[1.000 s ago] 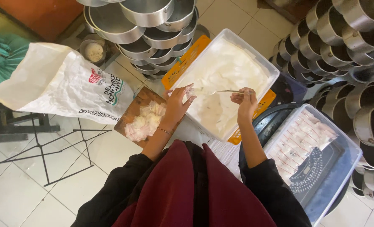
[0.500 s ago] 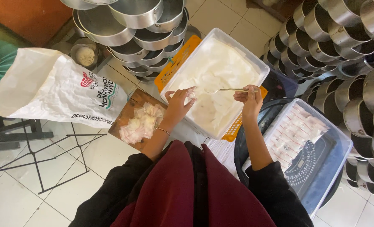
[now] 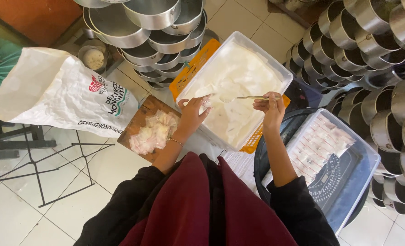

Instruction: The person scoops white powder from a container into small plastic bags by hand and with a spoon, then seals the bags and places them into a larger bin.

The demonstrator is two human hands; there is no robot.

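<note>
Wrappers, small, white and filled, lay heaped on the brown wooden board at nine o'clock. Your left hand pinched a small white wrapper over the white rectangular plastic tub of pale paste, still mostly full. Your right hand pinched a thin metal spoon. At four o'clock, the clear plastic bin held rows of packets, roughly half filled.

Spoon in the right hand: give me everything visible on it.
The spoon is slim and metal-looking, with a thin pale handle, lying roughly level and pointing toward the person's left. The right hand pinches the handle end; the bowl end sits over the white paste in the clear rectangular tub, close to the left hand, which holds a small white piece at its fingertips. The bowl blends into the paste, so its load and whether it touches the piece cannot be told.
</note>
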